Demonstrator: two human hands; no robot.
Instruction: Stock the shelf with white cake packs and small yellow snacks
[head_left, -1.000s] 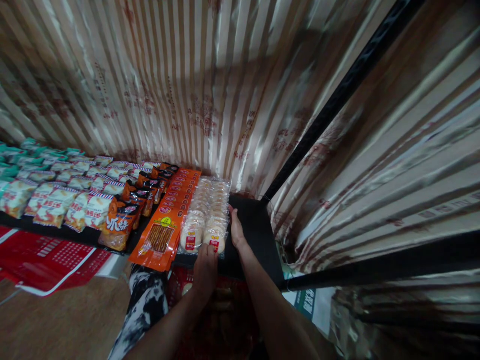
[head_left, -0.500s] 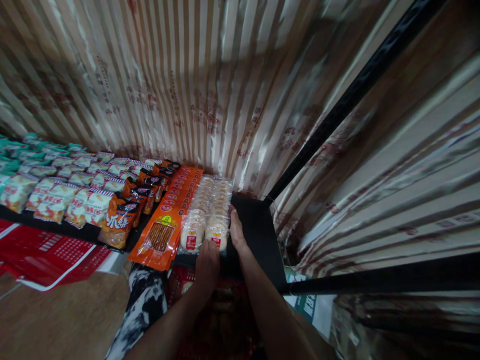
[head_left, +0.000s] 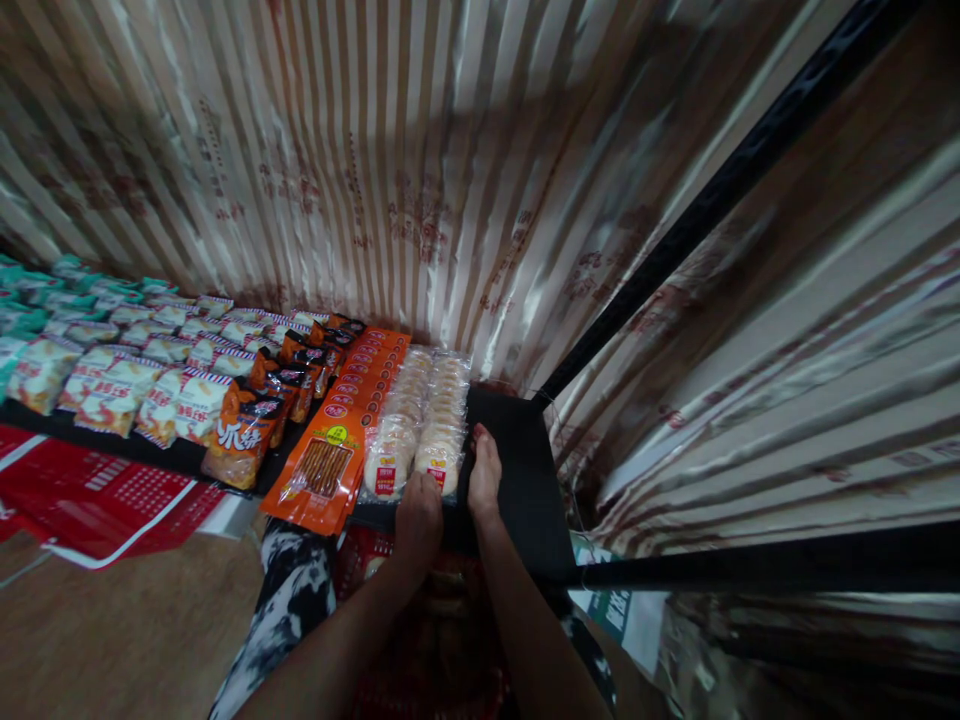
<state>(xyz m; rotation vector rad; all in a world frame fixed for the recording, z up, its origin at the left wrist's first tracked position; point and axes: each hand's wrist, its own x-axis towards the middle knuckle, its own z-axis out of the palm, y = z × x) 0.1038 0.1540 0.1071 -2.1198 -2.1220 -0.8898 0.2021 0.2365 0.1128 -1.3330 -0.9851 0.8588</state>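
Note:
Two rows of clear-wrapped round white rice crackers, each with a red label, lie side by side on the black shelf point(head_left: 517, 480). My left hand point(head_left: 420, 515) is at the near end of the right-hand rice cracker row point(head_left: 442, 430), its fingers bent and closed on the wrapper's front edge. To its left is the other rice cracker row point(head_left: 397, 425). My right hand point(head_left: 485, 470) is just right of the crackers, slightly apart from them, with fingers extended and nothing held. Orange snack packets point(head_left: 330, 465) overlap in a row left of the crackers.
Further left stand orange-and-black bags point(head_left: 240, 440), white snack bags point(head_left: 120, 390) and green ones point(head_left: 22, 320). A striped curtain point(head_left: 420, 150) hangs behind. Black posts point(head_left: 675, 250) border the shelf at right. Red baskets point(head_left: 112, 500) sit below.
My right hand has drawn back a little from the crackers' right side and opened a small gap. My left hand stays at the front end; the cracker rows look about the same.

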